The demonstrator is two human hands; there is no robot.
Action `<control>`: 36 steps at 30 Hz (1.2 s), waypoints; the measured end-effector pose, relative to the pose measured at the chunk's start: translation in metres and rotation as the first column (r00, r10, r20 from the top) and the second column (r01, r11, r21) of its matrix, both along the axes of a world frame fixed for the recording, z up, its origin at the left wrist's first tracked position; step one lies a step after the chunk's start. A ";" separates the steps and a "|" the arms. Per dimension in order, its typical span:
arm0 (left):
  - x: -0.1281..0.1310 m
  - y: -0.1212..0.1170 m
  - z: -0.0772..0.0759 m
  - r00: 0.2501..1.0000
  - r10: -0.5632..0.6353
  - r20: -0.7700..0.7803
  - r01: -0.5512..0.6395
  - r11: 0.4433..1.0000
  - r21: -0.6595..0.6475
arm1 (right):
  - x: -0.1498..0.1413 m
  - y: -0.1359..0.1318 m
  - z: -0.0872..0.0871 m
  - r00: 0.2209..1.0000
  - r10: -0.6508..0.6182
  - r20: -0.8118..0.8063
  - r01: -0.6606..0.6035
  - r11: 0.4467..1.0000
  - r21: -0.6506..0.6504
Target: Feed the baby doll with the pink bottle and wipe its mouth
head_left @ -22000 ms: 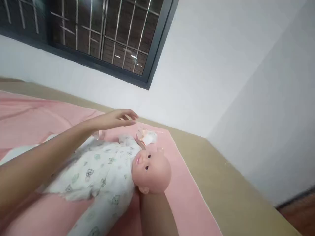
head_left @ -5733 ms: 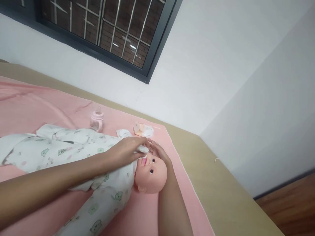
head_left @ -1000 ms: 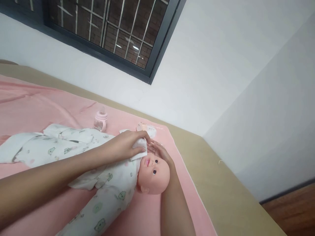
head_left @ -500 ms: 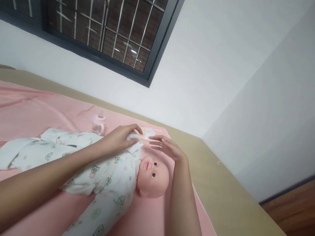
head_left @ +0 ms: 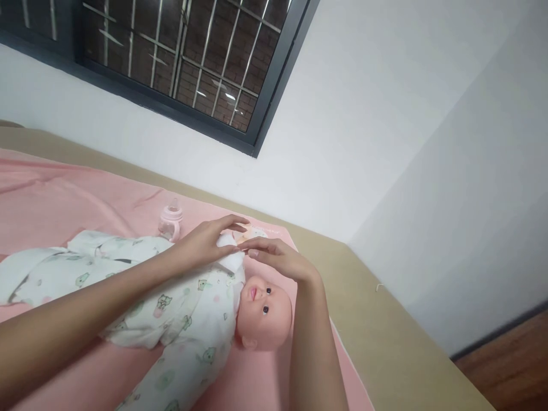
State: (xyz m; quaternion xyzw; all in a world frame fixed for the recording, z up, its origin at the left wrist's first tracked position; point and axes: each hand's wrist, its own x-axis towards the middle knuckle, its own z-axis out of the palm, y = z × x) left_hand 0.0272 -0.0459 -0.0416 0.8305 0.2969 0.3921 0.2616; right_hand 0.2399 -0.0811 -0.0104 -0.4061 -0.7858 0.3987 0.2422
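Observation:
A baby doll point(head_left: 268, 317) in white patterned clothing point(head_left: 201, 305) lies on its back on the pink sheet, its head to the right. My left hand point(head_left: 214, 237) is over the doll's upper chest, its thumb against a small white cloth or tissue point(head_left: 231, 261); the fingers reach past it, and part of the cloth is hidden beneath the hand. From the right, my right hand point(head_left: 278, 257) comes in above the doll's head with fingers stretched out. Its fingertips meet the cloth's edge near my left thumb; whether they grip it is unclear.
A pink baby bottle point(head_left: 170, 221) with a handle stands behind the doll. Under everything lies a pink sheet point(head_left: 107, 197) on a beige surface point(head_left: 363, 319). White walls point(head_left: 342, 114) and a barred window point(head_left: 192, 63) are beyond it.
My right hand has moved left and its fingers have come together, reaching the cloth by my left thumb. More of the cloth shows below my left hand.

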 end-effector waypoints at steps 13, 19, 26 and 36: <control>-0.001 -0.001 0.002 1.000 -0.015 -0.023 0.015 1.000 0.009 | 0.002 0.003 -0.004 0.995 -0.043 -0.091 0.039 0.998 -0.051; -0.001 0.003 -0.001 0.999 -0.015 -0.051 0.013 0.999 -0.038 | 0.008 0.002 -0.001 0.984 -0.135 -0.117 0.136 0.991 0.006; -0.020 0.012 0.011 1.000 0.030 -0.001 -0.030 0.980 -0.196 | 0.032 0.016 -0.015 0.884 -0.433 -0.175 0.425 0.902 -0.080; -0.075 0.040 0.037 0.923 0.358 0.144 -0.315 0.914 -0.255 | 0.053 0.048 -0.033 0.750 -0.610 -0.254 0.593 0.791 -0.150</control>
